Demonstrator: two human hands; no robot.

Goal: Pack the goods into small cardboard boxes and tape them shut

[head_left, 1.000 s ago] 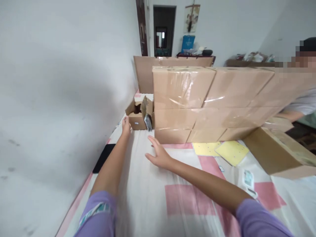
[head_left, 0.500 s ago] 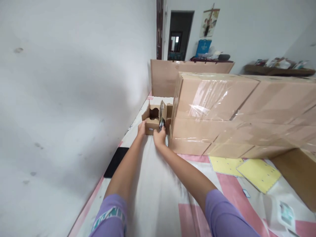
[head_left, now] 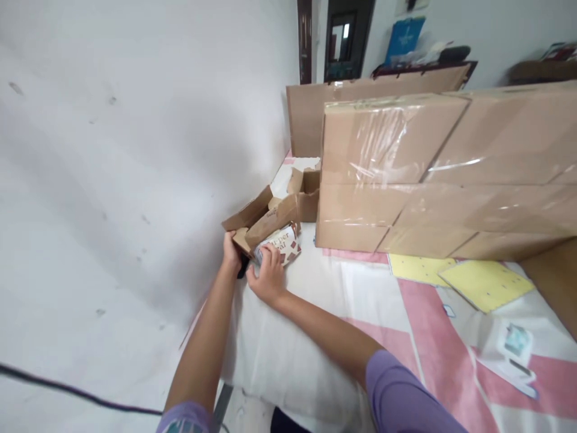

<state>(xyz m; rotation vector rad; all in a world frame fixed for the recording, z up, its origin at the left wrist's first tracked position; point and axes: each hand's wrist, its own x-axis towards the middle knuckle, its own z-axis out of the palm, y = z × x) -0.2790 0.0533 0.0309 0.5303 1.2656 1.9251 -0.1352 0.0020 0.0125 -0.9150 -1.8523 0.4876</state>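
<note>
A small open cardboard box (head_left: 270, 219) lies tipped toward me on the covered table, close to the white wall. My left hand (head_left: 231, 252) grips its near left corner. A white packet with brown squares and print (head_left: 278, 246) pokes out of the box's front. My right hand (head_left: 268, 278) is closed on that packet's near end, fingers curled over it. Both my arms wear purple sleeves.
A stack of large taped cardboard cartons (head_left: 433, 174) stands just right of the small box, with another carton (head_left: 360, 105) behind. Yellow sheets (head_left: 484, 282) and a printed card (head_left: 514, 343) lie on the pink-and-white table cover (head_left: 360, 313). The wall (head_left: 135, 150) bounds the left.
Both hands closed on the small box and drew it toward me along the wall; it has tipped over. The patterned packet now shows at its front under my right hand.
</note>
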